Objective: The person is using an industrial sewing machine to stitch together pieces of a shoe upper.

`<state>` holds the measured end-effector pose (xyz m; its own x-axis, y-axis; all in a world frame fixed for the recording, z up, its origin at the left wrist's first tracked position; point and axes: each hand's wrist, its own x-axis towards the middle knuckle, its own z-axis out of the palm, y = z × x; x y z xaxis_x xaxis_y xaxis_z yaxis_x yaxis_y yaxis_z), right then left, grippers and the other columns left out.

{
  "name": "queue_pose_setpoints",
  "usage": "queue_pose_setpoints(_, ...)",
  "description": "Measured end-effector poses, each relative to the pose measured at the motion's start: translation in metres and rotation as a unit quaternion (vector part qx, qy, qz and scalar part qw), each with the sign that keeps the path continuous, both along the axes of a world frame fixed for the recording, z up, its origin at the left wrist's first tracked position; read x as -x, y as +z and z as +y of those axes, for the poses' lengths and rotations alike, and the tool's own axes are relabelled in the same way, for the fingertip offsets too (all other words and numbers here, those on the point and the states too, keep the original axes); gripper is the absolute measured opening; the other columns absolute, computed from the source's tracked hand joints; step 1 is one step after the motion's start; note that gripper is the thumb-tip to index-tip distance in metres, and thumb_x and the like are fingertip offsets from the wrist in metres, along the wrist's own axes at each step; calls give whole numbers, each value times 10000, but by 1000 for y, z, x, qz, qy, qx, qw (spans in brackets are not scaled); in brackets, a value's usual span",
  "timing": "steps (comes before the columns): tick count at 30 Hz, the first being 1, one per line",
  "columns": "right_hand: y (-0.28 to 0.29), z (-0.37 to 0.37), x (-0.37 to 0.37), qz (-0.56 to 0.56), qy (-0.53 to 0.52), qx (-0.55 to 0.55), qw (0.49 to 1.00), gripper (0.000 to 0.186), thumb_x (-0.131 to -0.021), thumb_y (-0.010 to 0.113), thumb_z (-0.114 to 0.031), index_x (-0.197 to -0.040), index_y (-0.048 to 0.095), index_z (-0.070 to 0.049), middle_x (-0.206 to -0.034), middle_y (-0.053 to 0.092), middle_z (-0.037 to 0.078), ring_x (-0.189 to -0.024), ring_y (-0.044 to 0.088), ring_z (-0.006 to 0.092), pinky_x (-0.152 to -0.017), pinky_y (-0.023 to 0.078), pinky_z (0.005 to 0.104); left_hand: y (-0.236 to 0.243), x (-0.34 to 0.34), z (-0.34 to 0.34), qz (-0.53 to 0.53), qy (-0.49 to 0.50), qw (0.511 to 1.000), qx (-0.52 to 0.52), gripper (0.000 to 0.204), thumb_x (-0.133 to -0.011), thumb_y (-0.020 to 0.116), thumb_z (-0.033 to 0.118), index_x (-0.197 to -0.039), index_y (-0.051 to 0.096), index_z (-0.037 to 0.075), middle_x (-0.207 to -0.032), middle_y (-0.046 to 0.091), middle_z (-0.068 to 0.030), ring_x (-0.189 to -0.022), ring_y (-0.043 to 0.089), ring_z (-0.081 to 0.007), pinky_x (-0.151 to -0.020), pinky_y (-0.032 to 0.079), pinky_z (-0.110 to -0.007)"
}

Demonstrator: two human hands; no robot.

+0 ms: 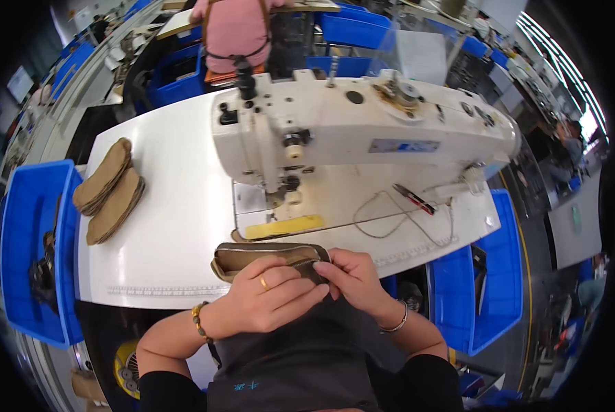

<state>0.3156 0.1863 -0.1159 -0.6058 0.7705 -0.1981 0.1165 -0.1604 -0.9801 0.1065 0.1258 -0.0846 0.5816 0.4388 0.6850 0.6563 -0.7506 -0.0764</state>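
Left hand clasps, right hand pinches an oblong olive-brown fabric pouch, 7 o'clock from the long white sewing machine; likely light, floppy, best held by its zipped rim

The left forearm and right forearm angle inward. The left hand bends its fingers, back facing up; close beside it, the right hand pinches with thumb and forefinger.

Matt cloth pouch, smooth glossy tabletop, painted-metal sewing machine, smooth plastic bins
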Motion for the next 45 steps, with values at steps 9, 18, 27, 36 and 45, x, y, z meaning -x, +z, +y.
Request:
queue_pose_setpoints(9,9,-65,-251,131,-588,-223,767,259,-1004,584,-248,-1061,640,-2,-871,678,67,-514,468,35,-415,322,194,80,-11,-66,-583,-430,578,375,297,-936,654,348,-1174,660,170,-1136,635,-93,-1104,602,-286,-929,512,-524)
queue_pose_setpoints(18,-119,-41,-337,-514,-553,-163,635,585,-990,526,-486,-1234,618,38,-1115,694,215,-1060,660,338,-882,505,406,50,-11,-69,-491,-501,686,192,137,-946,587,140,-855,659,66,-940,664,-51,-818,668,-197,-620,575,-336)
queue_pose_setpoints(27,-124,-67,-291,-611,-491,-223,579,482,-990,526,-466,-983,667,-6,-864,677,219,-804,651,427,-678,485,515,59,-30,-97,-644,-405,627,168,158,-943,567,161,-788,588,141,-969,678,-19,-729,621,-175,-613,511,-340)
queue_pose_setpoints(36,-38,-54,-204,-418,-481,-427,642,301,-977,602,-273,-1027,637,22,-1077,652,162,-1005,631,305,-844,487,400,33,-2,-72,-508,-382,772,-1,168,-846,770,135,-928,675,24,-1009,686,-105,-883,665,-274,-770,588,-403)
queue_pose_setpoints(45,66,-81,1,537,-67,-472,696,220,-825,707,-186,-927,625,-10,-972,639,144,-879,596,265,-796,476,360,-21,98,-17,-245,290,916,131,235,-791,782,99,-1003,687,63,-963,681,-82,-906,633,-274,-790,509,-368)
